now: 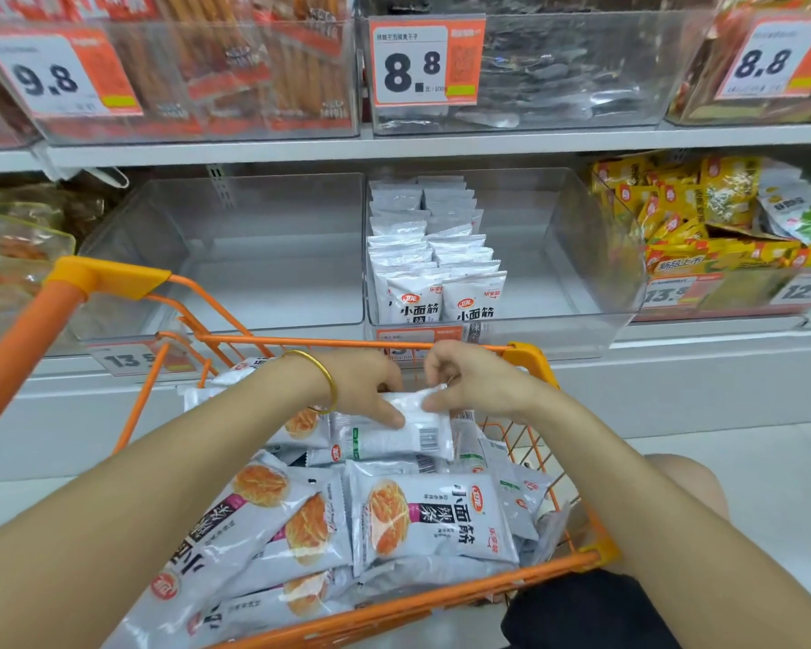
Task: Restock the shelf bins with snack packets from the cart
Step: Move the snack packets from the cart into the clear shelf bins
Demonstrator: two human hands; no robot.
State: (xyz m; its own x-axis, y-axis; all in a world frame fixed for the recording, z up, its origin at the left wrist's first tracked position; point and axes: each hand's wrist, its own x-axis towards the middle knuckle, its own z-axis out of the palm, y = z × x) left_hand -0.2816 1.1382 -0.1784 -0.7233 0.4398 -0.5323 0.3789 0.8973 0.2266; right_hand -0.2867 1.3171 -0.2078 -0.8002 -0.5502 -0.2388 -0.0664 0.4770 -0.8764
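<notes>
Head view: left hand (pixel 364 384) and right hand (pixel 471 381) each pinch one white snack packet (pixel 413 430), back side up, barcode and green print showing. It sits at centre frame, over the orange cart (pixel 347 342). Loose packets (pixel 431 517) are heaped at 6 o'clock. At 12 o'clock, the clear shelf bin (pixel 581 255) holds two upright packet rows (pixel 422 255).

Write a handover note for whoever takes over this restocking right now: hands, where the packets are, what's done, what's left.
Left hand and right hand both pinch a white packet above the cart.
Done: two rows of packets stand at the left of the middle bin.
To do: many loose packets lie in the cart; shelve the held one, then probably fill that bin's right side.
</notes>
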